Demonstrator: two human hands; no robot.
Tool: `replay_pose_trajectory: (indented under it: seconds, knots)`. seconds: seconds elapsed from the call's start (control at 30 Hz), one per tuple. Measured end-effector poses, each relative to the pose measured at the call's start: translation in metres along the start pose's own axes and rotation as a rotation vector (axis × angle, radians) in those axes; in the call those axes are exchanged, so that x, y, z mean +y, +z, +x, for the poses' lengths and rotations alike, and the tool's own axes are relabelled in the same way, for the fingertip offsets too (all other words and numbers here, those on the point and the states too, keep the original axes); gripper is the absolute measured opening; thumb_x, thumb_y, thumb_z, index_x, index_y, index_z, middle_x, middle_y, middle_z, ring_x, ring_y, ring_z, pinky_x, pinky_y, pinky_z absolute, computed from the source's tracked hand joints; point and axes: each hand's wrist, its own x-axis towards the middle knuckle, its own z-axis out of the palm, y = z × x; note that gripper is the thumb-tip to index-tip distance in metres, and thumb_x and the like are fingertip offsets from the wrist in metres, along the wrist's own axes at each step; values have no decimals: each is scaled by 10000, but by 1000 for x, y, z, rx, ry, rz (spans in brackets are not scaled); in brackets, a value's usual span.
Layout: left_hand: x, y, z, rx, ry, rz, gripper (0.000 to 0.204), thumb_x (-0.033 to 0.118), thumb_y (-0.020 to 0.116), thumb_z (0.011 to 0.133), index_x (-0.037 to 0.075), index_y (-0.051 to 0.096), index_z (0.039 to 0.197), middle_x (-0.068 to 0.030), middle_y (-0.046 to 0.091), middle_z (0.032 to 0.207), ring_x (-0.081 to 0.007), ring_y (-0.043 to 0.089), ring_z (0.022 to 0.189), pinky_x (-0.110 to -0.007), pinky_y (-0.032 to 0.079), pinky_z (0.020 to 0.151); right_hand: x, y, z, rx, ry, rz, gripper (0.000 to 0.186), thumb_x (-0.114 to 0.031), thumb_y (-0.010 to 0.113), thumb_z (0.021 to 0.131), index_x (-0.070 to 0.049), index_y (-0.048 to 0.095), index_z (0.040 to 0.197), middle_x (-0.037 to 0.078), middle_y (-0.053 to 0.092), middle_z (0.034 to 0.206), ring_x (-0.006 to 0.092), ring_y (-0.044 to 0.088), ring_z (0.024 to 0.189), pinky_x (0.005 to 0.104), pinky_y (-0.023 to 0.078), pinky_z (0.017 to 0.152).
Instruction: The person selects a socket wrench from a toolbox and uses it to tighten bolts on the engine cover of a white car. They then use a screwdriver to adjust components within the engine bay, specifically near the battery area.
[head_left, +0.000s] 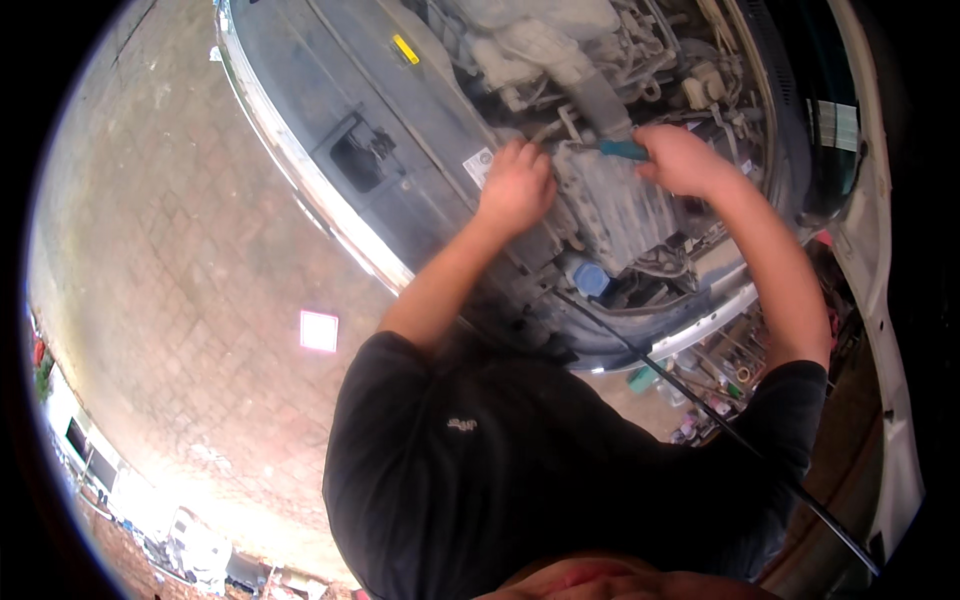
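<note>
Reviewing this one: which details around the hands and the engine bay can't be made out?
All in the head view:
- What the left hand touches: its own curled fingers hide it.
- The tip of the teal-handled tool in the right hand: too small and blurred.
- The full extent of the grey engine parts: cut off by the top edge.

And here's the dusty grey, ribbed, boxy engine part (pixel 628 222), striped with parallel ridges! At its far edge, a slim teal tool handle (pixel 622 149); just off its near side, a round, bright blue cap (pixel 590 279). Left of it, a white square label (pixel 479 166) with dark print; farther beyond, a yellow oblong sticker (pixel 405 49); well left, brown paving (pixel 200 200) in a gridded pattern.
</note>
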Motion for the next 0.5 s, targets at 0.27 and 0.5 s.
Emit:
replay_pose_trajectory:
  seconds: [0.27,0.5]
  knots:
    - [1,4,1,19,3,-24,222,145,665,793,13,628,968,-136,616,1074,-344,556,1079,-453,459,942,13,9,-1,-277,335,788,268,-38,704,867,7,576,1099,43,648,840,163,682,683,291,540,633]
    - [-1,1,0,36,-3,-18,224,140,663,787,12,629,967,-134,618,1071,-338,559,1060,-449,461,933,2,-3,8,162,-213,-799,239,-25,576,799,-47,591,1037,151,696,956,301,661,995,503,429,1033]
